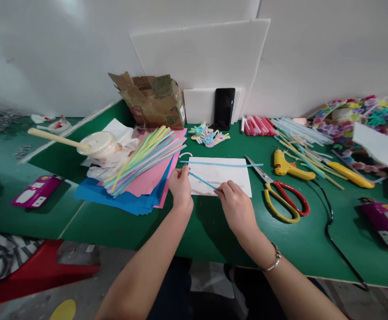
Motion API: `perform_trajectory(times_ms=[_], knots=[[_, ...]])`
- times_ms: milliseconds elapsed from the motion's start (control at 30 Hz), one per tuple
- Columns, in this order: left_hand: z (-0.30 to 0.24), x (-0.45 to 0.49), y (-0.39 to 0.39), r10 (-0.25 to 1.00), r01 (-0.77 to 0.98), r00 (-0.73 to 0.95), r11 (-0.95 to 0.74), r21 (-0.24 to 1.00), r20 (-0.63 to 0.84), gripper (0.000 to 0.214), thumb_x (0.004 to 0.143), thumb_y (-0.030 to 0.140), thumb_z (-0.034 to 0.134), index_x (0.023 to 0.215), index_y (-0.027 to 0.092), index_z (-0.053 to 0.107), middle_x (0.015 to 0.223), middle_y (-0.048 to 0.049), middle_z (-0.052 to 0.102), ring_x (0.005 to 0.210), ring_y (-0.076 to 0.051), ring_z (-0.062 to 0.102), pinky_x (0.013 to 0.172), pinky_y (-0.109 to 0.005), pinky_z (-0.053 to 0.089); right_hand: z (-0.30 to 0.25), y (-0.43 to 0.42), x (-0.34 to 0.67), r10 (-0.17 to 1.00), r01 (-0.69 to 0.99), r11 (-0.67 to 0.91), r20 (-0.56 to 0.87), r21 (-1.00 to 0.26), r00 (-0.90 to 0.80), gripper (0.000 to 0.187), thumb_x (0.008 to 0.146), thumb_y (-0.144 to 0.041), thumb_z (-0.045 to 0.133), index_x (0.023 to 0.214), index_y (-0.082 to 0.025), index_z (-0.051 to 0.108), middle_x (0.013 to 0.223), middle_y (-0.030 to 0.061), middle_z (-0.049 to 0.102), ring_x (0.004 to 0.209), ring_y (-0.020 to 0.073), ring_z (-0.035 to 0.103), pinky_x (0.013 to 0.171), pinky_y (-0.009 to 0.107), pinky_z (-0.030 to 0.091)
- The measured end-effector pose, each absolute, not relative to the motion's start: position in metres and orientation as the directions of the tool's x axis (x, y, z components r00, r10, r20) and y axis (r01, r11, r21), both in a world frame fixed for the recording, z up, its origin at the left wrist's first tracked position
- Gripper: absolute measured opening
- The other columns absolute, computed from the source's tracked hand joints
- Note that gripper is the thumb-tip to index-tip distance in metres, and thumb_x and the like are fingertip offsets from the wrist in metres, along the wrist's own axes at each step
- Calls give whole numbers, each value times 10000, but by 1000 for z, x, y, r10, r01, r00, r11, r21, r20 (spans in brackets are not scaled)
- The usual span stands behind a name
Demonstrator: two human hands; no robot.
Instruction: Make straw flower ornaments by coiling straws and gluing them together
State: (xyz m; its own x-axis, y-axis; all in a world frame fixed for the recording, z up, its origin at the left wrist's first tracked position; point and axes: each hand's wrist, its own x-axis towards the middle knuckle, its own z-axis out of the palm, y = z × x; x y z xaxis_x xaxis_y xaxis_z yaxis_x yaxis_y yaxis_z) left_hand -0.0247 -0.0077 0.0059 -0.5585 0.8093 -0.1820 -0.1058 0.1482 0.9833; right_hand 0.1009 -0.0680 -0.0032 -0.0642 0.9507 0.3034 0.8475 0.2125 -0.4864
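Observation:
A blue pipe cleaner (202,180) is stretched at a slant between my two hands, over a white sheet of paper (220,174). My left hand (180,183) pinches its upper left end. Its lower right end is pinched in the fingers of my right hand (236,205). Another blue pipe cleaner (227,164) lies straight along the top of the paper, reaching past both sides. A short white curved piece (185,154) rests just beyond my left hand. Scissors (277,189) with red and yellow handles lie to the right of the paper, blades apart.
Left of my hands, pastel pipe cleaners (143,160) lie on coloured sheets (123,198), near a lidded cup (99,144). A cardboard box (154,100), phone (224,108) and coiled pastel shapes (209,135) stand behind. To the right are a yellow glue gun (290,166) and cutter knife (350,173).

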Motion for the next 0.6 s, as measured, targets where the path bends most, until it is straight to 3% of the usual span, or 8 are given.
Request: perform_trajectory(times_ms=[100,200,300,400,600], knots=[[6,-25,-7,859,-127,-491,94,987,-145,166,751,259,595,619,164,568,621,15,560,630,-103,505,594,-208,365,1,-59,109,997,630,57,82,-775,11,162,791,-214,590,639,-197,535,639,18,571,580,142,505,527,275,330],[6,-24,-6,934,-241,-344,11,970,-96,202,790,335,566,697,167,632,763,-27,639,747,-120,566,673,-214,403,6,-48,124,973,287,-153,-195,-946,-124,222,715,-366,662,622,-188,568,503,-22,526,462,104,442,482,261,326],[8,-21,-6,986,-399,-147,19,917,-84,254,807,387,542,788,168,672,842,-58,662,819,-137,597,691,-223,414,12,-42,139,924,108,-281,-300,-954,-239,351,598,-483,721,586,-159,586,569,-2,572,473,75,434,475,243,314],[9,-18,-6,992,-490,-2,111,864,-128,243,787,380,579,814,162,681,809,-55,661,784,-129,606,668,-218,405,16,-40,148,887,34,-370,-364,-928,-285,396,523,-494,765,570,-144,586,564,-10,567,467,52,415,462,224,286],[7,-18,-5,961,-574,-35,206,793,-275,187,792,344,596,766,169,658,722,-3,624,670,-88,576,635,-204,388,16,-41,150,828,-95,-483,-419,-870,-373,390,488,-432,813,579,-130,584,555,-28,556,454,25,407,448,186,276]])
